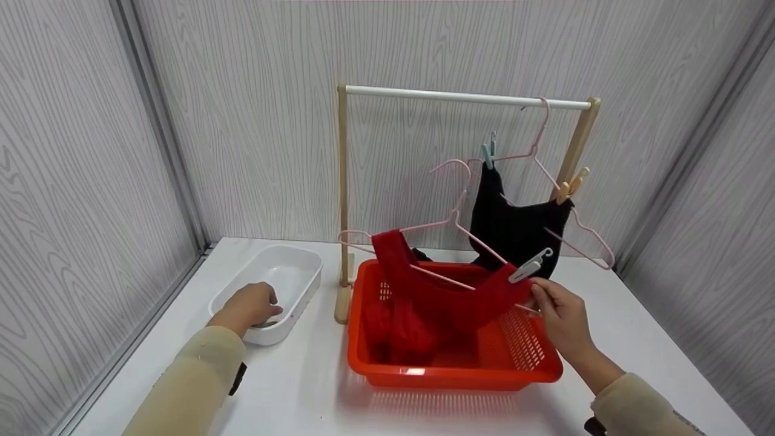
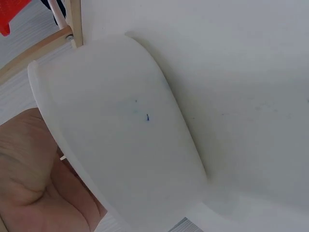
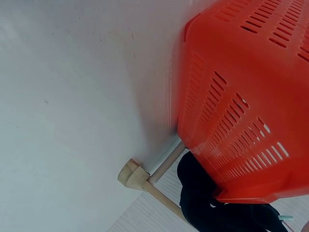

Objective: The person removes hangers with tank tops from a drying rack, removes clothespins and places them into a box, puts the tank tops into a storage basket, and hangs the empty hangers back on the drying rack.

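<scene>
My left hand (image 1: 249, 304) dips into a white plastic tray (image 1: 307, 266). In the left wrist view the tray's outer wall (image 2: 120, 125) hides the fingertips of that hand (image 2: 36, 179), so what they touch is unclear. With thumb and fingers my right hand (image 1: 564, 318) pinches the right strap of a red tank top (image 1: 448, 303). The top hangs on a pink hanger (image 1: 455, 217), its lower part down in an orange-red basket (image 1: 454, 383). A white clothespin (image 1: 525, 271) clips the right strap; no clothespin shows on the left one.
Behind the basket stands a rack with a white rail (image 1: 442, 95) and wooden posts (image 1: 343, 181). From it hangs a black garment (image 1: 514, 224) on another pink hanger (image 1: 536, 148), held by a teal clothespin (image 1: 488, 154) and a yellow-orange one (image 1: 566, 191). Grey wood-patterned panels enclose the white table.
</scene>
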`<action>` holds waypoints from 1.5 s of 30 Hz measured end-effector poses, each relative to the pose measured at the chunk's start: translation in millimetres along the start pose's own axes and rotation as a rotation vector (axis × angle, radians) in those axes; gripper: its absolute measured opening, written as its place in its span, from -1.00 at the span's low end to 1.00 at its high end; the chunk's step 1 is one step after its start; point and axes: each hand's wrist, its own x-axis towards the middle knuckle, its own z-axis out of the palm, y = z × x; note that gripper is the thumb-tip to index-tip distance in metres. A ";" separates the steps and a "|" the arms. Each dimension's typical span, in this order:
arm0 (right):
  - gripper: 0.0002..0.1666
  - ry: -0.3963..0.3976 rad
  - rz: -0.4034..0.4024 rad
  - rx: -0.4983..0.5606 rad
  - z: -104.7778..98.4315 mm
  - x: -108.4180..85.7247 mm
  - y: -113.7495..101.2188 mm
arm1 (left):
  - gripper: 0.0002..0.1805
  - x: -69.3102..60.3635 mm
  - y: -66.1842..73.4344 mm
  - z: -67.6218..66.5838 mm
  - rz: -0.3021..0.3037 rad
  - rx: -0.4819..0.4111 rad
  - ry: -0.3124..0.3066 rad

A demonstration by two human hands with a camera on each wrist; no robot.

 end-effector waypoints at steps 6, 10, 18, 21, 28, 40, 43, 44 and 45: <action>-0.71 0.011 -0.008 -0.027 0.4 -5.8 13.8 | -0.69 1.8 1.0 -4.0 0.041 -0.027 0.074; -0.72 0.021 -0.037 -0.040 1.5 -2.1 4.3 | -0.69 2.4 3.6 -11.7 0.079 -0.022 0.124; -0.68 0.034 -0.043 -0.043 0.7 -5.4 25.8 | -0.67 -5.6 16.9 -23.0 0.122 -0.020 0.287; -0.69 0.030 -0.043 -0.045 1.2 -4.6 22.9 | -0.67 -8.4 22.2 -22.8 0.142 -0.046 0.365; -0.73 0.011 0.004 -0.029 2.6 -0.3 -0.5 | -0.67 -8.0 43.7 -22.5 0.207 -0.085 0.539; -0.73 0.024 -0.001 -0.011 6.2 0.1 -1.5 | -0.73 -4.8 90.1 -20.1 0.362 -0.089 0.740; -0.72 0.023 -0.005 -0.016 6.2 -0.6 0.1 | -0.73 -4.2 101.3 -17.9 0.400 -0.072 0.776; -0.72 0.023 -0.009 -0.018 6.3 -1.0 1.6 | -0.74 -4.0 105.1 -17.2 0.414 -0.068 0.790; -0.72 0.024 -0.013 -0.019 6.3 -1.5 3.8 | -0.74 -3.8 108.9 -16.6 0.430 -0.065 0.805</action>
